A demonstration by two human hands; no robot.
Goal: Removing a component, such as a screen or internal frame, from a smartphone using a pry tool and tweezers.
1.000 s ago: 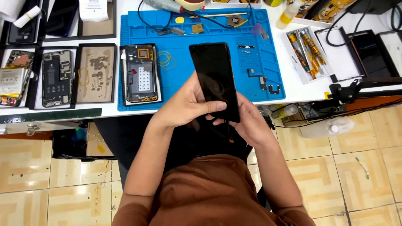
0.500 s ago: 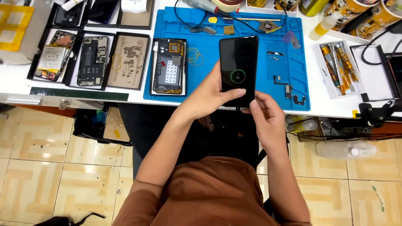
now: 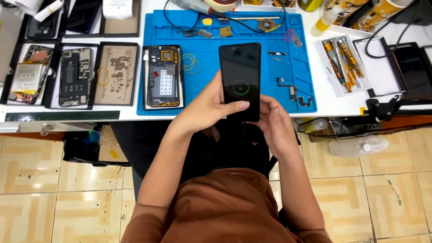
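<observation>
Head camera looks down at a person sitting at a white workbench [image 3: 342, 101]. Both hands hold one black phone [image 3: 240, 74] up over the near edge of a blue mat [image 3: 211, 96]. The left hand [image 3: 204, 110] wraps around the phone's left side, with its thumb lying across the bottom of the screen. The right hand [image 3: 272, 123] cups the phone's bottom end from below and from the right. The screen is dark, with a small ring glowing in the middle. An opened phone [image 3: 164, 76] with its insides showing lies on the mat, just left of the held phone. Small metal parts [image 3: 294, 92] sit on the mat to the right. Further left, more opened phones rest in black trays [image 3: 74, 74]. A case of screwdrivers [image 3: 342, 63] lies to the right of the mat, and a yellow bottle [image 3: 324, 20] stands behind it.
</observation>
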